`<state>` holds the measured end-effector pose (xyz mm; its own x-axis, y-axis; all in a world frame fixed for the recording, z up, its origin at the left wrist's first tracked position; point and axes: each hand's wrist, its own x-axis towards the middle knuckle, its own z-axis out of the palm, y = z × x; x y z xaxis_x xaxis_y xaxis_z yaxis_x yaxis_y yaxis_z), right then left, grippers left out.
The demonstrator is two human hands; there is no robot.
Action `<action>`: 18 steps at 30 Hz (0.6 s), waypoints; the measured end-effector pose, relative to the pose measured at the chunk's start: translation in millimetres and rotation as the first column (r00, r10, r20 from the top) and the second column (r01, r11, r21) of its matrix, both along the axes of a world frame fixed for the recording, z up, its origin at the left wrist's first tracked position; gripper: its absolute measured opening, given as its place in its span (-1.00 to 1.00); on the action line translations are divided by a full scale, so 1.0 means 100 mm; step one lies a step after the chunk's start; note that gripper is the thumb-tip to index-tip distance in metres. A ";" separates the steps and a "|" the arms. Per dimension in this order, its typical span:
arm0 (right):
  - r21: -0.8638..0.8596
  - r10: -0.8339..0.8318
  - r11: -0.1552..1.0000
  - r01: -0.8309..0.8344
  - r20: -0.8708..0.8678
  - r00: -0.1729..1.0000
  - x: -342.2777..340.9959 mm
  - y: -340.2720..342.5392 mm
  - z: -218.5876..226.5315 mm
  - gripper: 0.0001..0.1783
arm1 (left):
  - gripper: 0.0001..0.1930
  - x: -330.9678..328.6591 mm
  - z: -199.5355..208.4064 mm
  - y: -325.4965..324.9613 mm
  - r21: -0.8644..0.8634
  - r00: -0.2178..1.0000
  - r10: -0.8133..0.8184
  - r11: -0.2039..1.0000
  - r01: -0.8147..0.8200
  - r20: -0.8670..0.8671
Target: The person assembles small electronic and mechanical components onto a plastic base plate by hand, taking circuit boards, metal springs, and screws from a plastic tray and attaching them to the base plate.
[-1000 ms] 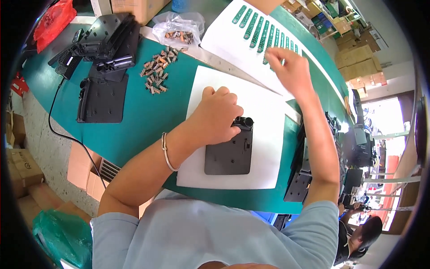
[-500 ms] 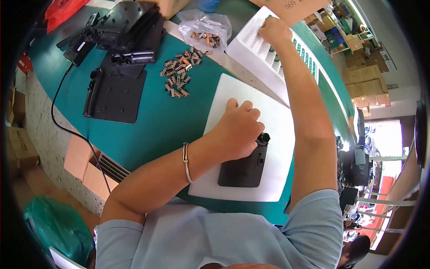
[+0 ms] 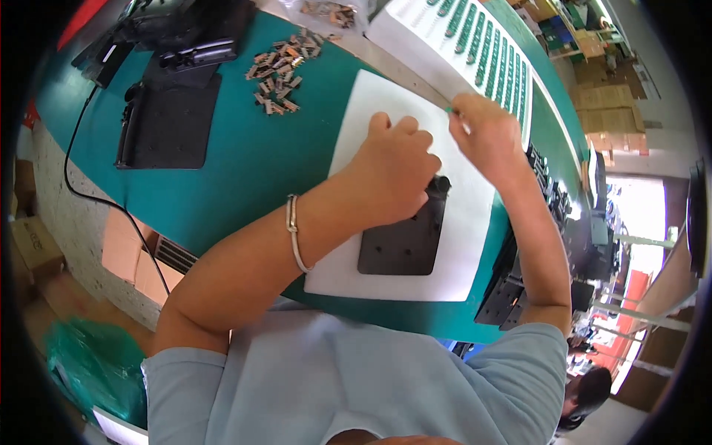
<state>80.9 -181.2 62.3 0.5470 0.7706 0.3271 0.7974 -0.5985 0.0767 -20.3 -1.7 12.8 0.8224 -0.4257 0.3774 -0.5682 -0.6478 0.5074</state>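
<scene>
A black plate (image 3: pixel 404 248) with a round cylinder along its far edge lies on a white foam sheet (image 3: pixel 356 285). My left hand (image 3: pixel 393 174) is closed over its far part, the fingers curled round the cylinder end; the fingertips are hidden. My right hand (image 3: pixel 489 137) is above the sheet's far right corner, thumb and forefinger pinched on a small green circuit board (image 3: pixel 449 110), mostly covered by the fingers. Beyond it stands a white foam tray (image 3: pixel 415 43) with rows of such small green boards.
Small metal-and-brown parts (image 3: pixel 278 70) lie heaped on the green table (image 3: pixel 245 193). Another black plate (image 3: pixel 174 126) and stacked black assemblies (image 3: pixel 185 33) are at the left, with a black cable (image 3: pixel 74 189). More black plates (image 3: pixel 508 293) sit at the right. A clear bag (image 3: pixel 334 15) holds similar parts.
My right hand has come back from the foam tray toward the white sheet, with a small green circuit board between its fingers. My left hand stays on the black plate. The view has shifted.
</scene>
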 end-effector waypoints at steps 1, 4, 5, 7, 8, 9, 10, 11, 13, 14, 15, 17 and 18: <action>-0.017 0.011 1.000 -0.011 -0.002 1.000 -0.08 -0.09 -0.07 -0.86 | -0.73 0.00 0.01 0.00 0.007 1.000 -0.022 1.000 0.022 0.001; 0.018 -0.004 1.000 0.005 -0.077 0.997 -0.33 -0.22 -0.10 -0.88 | -0.71 0.02 0.07 0.05 0.025 0.999 -0.024 0.999 0.025 -0.045; 0.115 0.008 0.993 0.010 -0.151 0.988 -0.37 -0.28 -0.11 -0.87 | -0.70 0.02 0.07 0.05 0.005 0.997 -0.036 0.999 0.036 -0.073; 0.224 0.023 0.974 0.027 -0.216 0.976 -0.40 -0.36 -0.11 -0.86 | -0.68 0.04 0.09 0.06 -0.014 0.993 -0.042 0.999 0.041 -0.108; 0.247 -0.058 0.960 0.131 -0.280 0.958 -0.41 -0.39 -0.10 -0.85 | -0.68 0.04 0.08 0.07 -0.003 0.993 -0.051 0.999 0.051 -0.106; 0.259 -0.135 0.938 0.232 -0.344 0.929 -0.41 -0.42 -0.08 -0.85 | -0.68 0.03 0.08 0.07 -0.001 0.993 -0.047 0.999 0.047 -0.111; 0.262 -0.204 0.907 0.329 -0.409 0.890 -0.40 -0.45 -0.07 -0.84 | -0.68 0.03 0.09 0.07 -0.001 0.992 -0.042 0.999 0.042 -0.116; 0.291 -0.183 0.898 0.329 -0.434 0.882 -0.39 -0.46 -0.09 -0.81 | -0.68 0.04 0.09 0.07 0.003 0.992 -0.045 0.999 0.046 -0.116; 0.304 -0.172 0.887 0.348 -0.480 0.860 -0.40 -0.43 -0.13 -0.80 | -0.68 0.04 0.08 0.08 0.009 0.995 -0.039 0.999 0.040 -0.089; 0.314 -0.157 0.878 0.361 -0.524 0.837 -0.40 -0.40 -0.15 -0.79 | -0.68 0.04 0.06 0.07 0.008 0.995 -0.041 0.999 0.042 -0.092; 0.312 -0.156 0.878 0.362 -0.527 0.835 -0.39 -0.36 -0.18 -0.79 | -0.70 0.05 0.04 0.07 -0.013 0.997 -0.049 0.999 0.048 -0.056; 0.238 -0.183 0.907 0.348 -0.523 0.833 -0.36 -0.29 -0.21 -0.79 | -0.71 0.06 0.00 0.07 -0.037 0.998 -0.054 0.998 0.053 -0.027; 0.233 -0.182 0.908 0.348 -0.528 0.829 -0.33 -0.28 -0.22 -0.79 | -0.71 0.06 0.01 0.07 -0.028 0.999 -0.050 0.998 0.050 -0.005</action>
